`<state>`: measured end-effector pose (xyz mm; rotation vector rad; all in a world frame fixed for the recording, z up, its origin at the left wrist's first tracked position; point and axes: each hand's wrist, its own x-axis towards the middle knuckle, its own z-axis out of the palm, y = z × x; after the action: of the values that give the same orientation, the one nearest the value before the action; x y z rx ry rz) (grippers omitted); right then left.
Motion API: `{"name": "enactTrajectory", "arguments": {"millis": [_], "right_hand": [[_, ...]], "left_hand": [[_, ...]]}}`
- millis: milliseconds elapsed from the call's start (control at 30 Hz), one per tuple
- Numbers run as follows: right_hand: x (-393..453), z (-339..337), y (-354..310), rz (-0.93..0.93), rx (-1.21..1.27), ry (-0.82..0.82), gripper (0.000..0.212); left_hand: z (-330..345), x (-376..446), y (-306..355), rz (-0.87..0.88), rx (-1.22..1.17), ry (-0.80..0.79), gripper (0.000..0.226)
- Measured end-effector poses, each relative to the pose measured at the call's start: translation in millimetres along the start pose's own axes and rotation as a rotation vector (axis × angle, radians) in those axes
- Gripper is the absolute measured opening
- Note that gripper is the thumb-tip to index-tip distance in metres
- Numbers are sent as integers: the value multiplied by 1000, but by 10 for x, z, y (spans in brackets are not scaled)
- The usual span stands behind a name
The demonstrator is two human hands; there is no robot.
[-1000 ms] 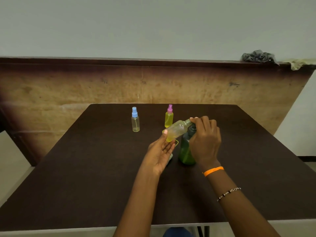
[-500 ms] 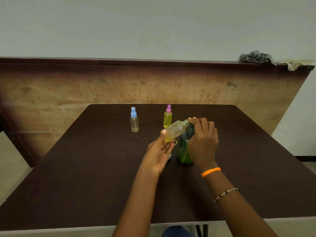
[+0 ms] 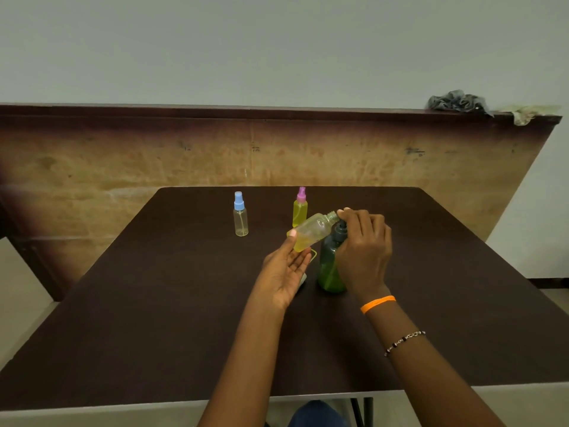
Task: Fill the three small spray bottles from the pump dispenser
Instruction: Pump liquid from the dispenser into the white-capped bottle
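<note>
Your left hand (image 3: 284, 269) grips the uncapped small bottle (image 3: 311, 231), tilted, neck up-right, mouth right by the pump dispenser (image 3: 329, 266) nozzle. Right hand (image 3: 363, 248) curls over the pump head. Keep mouth under spout, else it spills.

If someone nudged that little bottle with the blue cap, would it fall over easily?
Probably. The blue-capped bottle stands tall and narrow on the table, so it looks apt to tip. It appears nearly empty, so likely light. Its round body would probably roll once down.
</note>
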<state>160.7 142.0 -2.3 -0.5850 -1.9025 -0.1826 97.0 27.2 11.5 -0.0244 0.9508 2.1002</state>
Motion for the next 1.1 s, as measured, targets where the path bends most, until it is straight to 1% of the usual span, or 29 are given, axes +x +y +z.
{"name": "enactTrajectory", "arguments": {"millis": [67,167,233,333,467,667,867,1000,1100], "right_hand": [[100,-56,-14,-21,28,-21,28],[243,-146,-26,-69,42,-56,29],[220,-138,-22,-45,58,-59,31],[32,-25,-32,36,47,-6,28],[-28,10,-46,46,19,-7,29],[242,-163,-70,-34,-16,-89,20],[-42,-2,-29,-33,51,6,27],[32,-37,-21,-68,51,-14,27],[200,-151,-25,-117,51,-63,27]], "left_hand": [[11,-8,8,-1,-5,-3,21],[35,-21,36,5,-5,-12,18],[40,-18,29,9,-6,-11,16],[29,10,1,8,-14,0,14],[26,11,14,-19,-20,5,18],[57,-48,52,0,-19,-22,15],[33,-31,24,-14,-38,-9,15],[25,-44,40,-24,-38,-18,22],[38,-42,55,-17,-43,-20,25]]}}
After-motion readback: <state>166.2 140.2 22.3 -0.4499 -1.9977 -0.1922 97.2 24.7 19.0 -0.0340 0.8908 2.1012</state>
